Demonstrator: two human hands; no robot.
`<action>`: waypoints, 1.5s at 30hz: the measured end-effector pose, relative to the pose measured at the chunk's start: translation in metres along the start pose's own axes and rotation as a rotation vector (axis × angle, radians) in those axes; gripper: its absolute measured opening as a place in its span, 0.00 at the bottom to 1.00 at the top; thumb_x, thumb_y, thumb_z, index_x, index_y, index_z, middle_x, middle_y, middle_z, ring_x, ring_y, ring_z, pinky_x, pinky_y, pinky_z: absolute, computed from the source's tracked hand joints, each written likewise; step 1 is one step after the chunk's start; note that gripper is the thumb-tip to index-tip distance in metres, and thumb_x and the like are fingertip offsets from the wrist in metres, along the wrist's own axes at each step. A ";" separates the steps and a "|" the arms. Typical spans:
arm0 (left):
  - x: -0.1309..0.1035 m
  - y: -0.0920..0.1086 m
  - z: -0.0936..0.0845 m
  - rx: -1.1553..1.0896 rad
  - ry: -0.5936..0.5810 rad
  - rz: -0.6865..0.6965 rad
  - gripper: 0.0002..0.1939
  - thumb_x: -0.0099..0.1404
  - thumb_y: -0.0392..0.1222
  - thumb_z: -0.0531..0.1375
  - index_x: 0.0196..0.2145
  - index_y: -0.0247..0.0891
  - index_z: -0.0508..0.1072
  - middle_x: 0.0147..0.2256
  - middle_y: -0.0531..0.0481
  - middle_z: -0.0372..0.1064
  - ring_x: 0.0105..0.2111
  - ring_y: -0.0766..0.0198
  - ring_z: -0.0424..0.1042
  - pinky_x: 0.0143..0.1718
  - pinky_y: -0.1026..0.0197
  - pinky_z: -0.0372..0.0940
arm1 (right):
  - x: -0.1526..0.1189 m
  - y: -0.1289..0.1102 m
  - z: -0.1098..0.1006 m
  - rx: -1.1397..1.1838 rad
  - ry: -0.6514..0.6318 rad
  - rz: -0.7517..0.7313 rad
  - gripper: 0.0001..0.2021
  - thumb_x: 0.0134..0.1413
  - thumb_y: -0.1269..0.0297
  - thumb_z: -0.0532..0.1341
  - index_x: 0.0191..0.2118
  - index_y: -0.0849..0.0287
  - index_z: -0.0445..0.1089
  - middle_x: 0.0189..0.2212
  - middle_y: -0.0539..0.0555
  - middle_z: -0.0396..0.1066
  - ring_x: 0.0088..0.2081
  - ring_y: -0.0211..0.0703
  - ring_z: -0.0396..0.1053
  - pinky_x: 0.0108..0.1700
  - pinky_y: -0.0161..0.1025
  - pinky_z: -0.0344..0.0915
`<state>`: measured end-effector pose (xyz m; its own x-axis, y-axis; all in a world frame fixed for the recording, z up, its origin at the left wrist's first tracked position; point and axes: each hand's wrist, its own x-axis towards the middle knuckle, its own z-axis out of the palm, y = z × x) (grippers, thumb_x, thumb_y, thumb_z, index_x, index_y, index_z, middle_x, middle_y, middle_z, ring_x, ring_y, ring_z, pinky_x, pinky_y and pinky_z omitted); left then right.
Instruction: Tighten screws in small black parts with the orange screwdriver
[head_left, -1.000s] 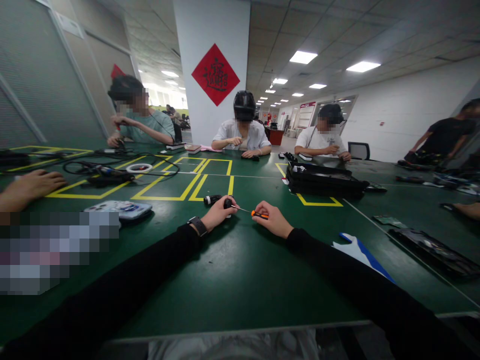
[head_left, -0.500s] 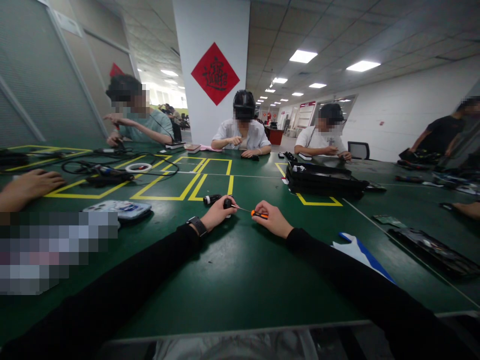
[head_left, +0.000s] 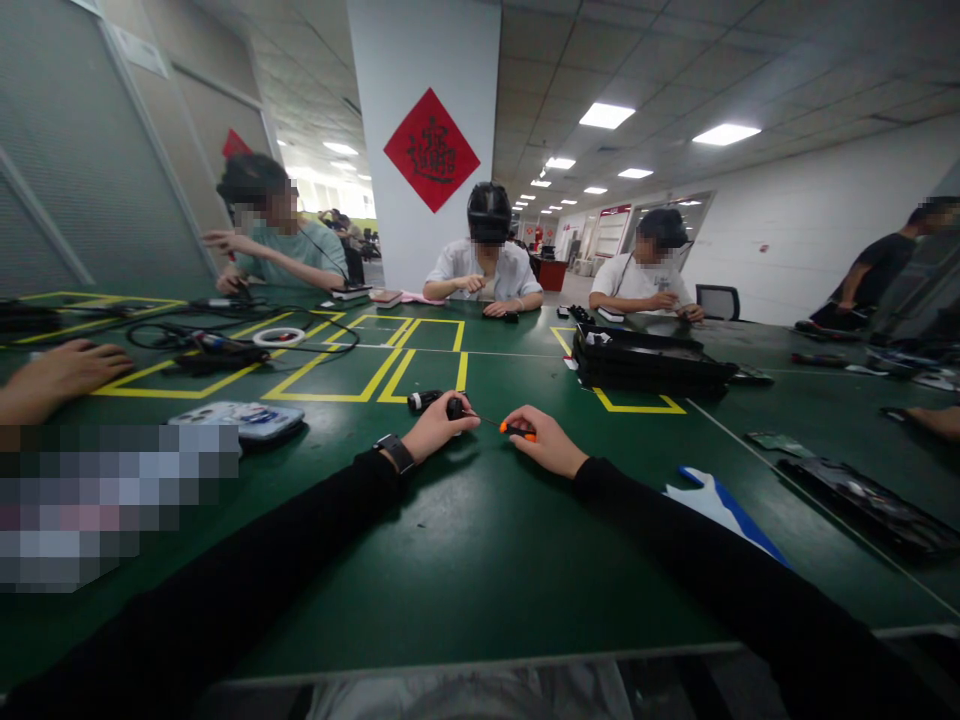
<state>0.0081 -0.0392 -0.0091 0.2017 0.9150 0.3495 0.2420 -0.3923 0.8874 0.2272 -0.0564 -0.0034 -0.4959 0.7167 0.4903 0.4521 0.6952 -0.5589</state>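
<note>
My left hand (head_left: pixel 435 428) is closed around a small black part (head_left: pixel 454 407) whose exact kind I cannot make out. In my right hand (head_left: pixel 553 442) is a screwdriver (head_left: pixel 517 432) with an orange and black handle, gripped between thumb and fingers. Its thin shaft points left, and its tip reaches the black part at the left fingertips; whether it sits in a screw is too small to see. Just behind my left hand lies a black cylindrical piece (head_left: pixel 422 400) with a pale end, on the green table (head_left: pixel 465 570).
Black trays (head_left: pixel 652 370) stand beyond my right hand. A blue-and-white item (head_left: pixel 731 515) lies near my right forearm, with an opened black device (head_left: pixel 870 500) farther right. To the left are a phone-like case (head_left: pixel 244 420), cables (head_left: pixel 217 355) and another person's hand (head_left: pixel 64 380).
The screwdriver handle has turned slightly in my right fingers, and its shaft sits at nearly the same place. My left hand barely shifts. A person at far right has moved.
</note>
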 end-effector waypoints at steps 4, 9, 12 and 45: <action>0.000 -0.001 0.001 0.021 0.026 -0.013 0.16 0.48 0.49 0.60 0.31 0.36 0.65 0.30 0.52 0.66 0.28 0.68 0.65 0.29 0.64 0.61 | 0.000 0.001 0.000 0.011 0.010 -0.005 0.12 0.44 0.71 0.58 0.39 0.60 0.65 0.34 0.52 0.64 0.36 0.38 0.62 0.40 0.36 0.59; 0.000 -0.002 0.001 0.019 0.014 -0.002 0.16 0.50 0.50 0.60 0.32 0.36 0.65 0.30 0.52 0.66 0.29 0.68 0.64 0.30 0.64 0.61 | 0.003 0.007 0.002 -0.089 0.036 0.042 0.07 0.51 0.66 0.55 0.36 0.60 0.67 0.33 0.53 0.65 0.38 0.40 0.60 0.43 0.39 0.57; 0.000 -0.001 0.001 0.008 0.018 -0.008 0.15 0.49 0.49 0.60 0.31 0.36 0.65 0.30 0.52 0.66 0.29 0.68 0.64 0.31 0.64 0.60 | 0.005 0.009 0.002 -0.132 0.017 0.027 0.08 0.53 0.68 0.52 0.31 0.60 0.68 0.31 0.53 0.65 0.37 0.40 0.60 0.44 0.40 0.55; 0.000 0.001 0.001 0.031 0.020 -0.007 0.15 0.51 0.50 0.58 0.31 0.36 0.66 0.24 0.54 0.64 0.25 0.68 0.63 0.30 0.64 0.59 | 0.004 0.013 0.005 -0.246 0.022 0.118 0.12 0.57 0.62 0.49 0.31 0.59 0.67 0.31 0.51 0.66 0.36 0.39 0.59 0.41 0.38 0.52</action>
<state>0.0093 -0.0401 -0.0085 0.1812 0.9194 0.3492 0.2731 -0.3882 0.8802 0.2274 -0.0446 -0.0116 -0.4139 0.7927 0.4476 0.6736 0.5974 -0.4351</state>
